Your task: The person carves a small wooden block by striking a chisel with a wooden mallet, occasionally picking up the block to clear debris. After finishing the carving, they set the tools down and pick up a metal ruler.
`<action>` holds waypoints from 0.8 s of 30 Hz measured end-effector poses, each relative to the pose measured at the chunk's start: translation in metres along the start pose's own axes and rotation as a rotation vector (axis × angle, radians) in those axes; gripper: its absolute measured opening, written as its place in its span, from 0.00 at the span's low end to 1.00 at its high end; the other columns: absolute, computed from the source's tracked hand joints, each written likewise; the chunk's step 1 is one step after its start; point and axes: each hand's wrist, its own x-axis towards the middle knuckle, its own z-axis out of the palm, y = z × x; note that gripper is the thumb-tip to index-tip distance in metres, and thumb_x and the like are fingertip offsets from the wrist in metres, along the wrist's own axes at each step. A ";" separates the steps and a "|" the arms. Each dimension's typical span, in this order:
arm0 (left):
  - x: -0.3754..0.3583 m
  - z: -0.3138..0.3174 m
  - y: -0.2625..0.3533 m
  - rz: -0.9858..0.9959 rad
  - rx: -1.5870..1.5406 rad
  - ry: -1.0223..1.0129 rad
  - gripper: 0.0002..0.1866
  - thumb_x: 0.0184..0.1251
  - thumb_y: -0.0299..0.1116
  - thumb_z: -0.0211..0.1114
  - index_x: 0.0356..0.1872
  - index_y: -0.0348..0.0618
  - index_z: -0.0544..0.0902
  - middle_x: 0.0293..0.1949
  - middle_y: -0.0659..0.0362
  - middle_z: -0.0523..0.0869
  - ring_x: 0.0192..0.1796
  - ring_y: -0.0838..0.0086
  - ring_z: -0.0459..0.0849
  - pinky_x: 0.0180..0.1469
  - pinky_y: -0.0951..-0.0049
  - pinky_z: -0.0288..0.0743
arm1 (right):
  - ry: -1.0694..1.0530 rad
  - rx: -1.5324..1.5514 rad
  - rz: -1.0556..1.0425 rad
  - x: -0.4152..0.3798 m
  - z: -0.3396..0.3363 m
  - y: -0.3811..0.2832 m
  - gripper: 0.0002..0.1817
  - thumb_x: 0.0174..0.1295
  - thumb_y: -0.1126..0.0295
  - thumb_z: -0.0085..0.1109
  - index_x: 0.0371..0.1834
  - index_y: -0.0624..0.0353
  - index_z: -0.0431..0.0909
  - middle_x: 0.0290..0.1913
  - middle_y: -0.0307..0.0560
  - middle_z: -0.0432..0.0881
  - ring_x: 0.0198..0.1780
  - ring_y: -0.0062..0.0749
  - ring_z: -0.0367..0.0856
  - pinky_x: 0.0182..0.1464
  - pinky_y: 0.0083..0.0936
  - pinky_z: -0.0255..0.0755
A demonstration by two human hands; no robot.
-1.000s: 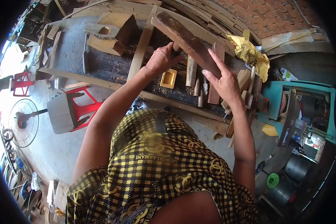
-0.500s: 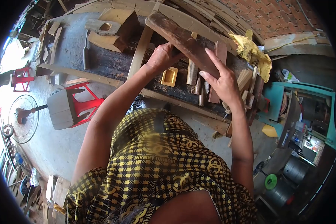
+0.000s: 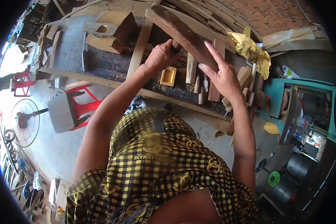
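Note:
A long, dark brown wooden block is raised at a slant above the workbench, its far end pointing up and left. A short round handle shows beneath its middle, and my left hand is closed around that. At the block's near end, my right hand grips with the index finger along one side and the thumb on the other; its remaining fingers are hidden. Below lie a small yellow tray, a narrow wood piece, round wooden handles and a reddish board.
The workbench carries a hollowed wooden piece, a handled tool, a crosswise slat and stacked offcuts. A crumpled yellow bag sits at the right. A red stool and a fan stand left.
The block and both hands have shifted slightly; its far end is a little higher in view. More of the round handle shows beside my left hand. Both hands keep their hold.

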 end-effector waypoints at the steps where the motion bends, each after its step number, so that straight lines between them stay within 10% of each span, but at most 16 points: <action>1: -0.001 -0.001 0.000 -0.016 -0.006 -0.001 0.20 0.65 0.44 0.71 0.43 0.38 0.75 0.37 0.43 0.87 0.44 0.44 0.85 0.44 0.53 0.80 | 0.026 0.066 -0.023 0.001 -0.001 -0.005 0.37 0.69 0.48 0.58 0.80 0.40 0.58 0.70 0.57 0.74 0.56 0.48 0.85 0.54 0.38 0.85; 8: -0.001 -0.004 0.000 -0.031 0.068 -0.008 0.21 0.65 0.46 0.70 0.44 0.39 0.74 0.37 0.42 0.86 0.45 0.44 0.85 0.46 0.51 0.79 | 0.181 0.216 0.042 0.020 -0.035 -0.021 0.38 0.69 0.47 0.59 0.78 0.50 0.60 0.65 0.60 0.78 0.55 0.41 0.86 0.55 0.33 0.82; 11: -0.003 -0.002 -0.001 -0.064 0.089 -0.013 0.21 0.66 0.46 0.69 0.44 0.39 0.74 0.37 0.41 0.86 0.45 0.43 0.85 0.46 0.51 0.79 | -0.091 0.312 0.254 0.013 -0.014 -0.009 0.38 0.71 0.50 0.59 0.79 0.51 0.58 0.70 0.59 0.73 0.71 0.44 0.73 0.69 0.39 0.70; 24: -0.006 -0.003 0.004 -0.062 0.111 -0.010 0.21 0.66 0.46 0.70 0.45 0.38 0.75 0.37 0.41 0.86 0.45 0.43 0.85 0.45 0.50 0.80 | 0.073 0.272 0.054 0.013 -0.024 -0.017 0.37 0.70 0.52 0.61 0.78 0.50 0.60 0.71 0.57 0.73 0.72 0.49 0.71 0.68 0.39 0.72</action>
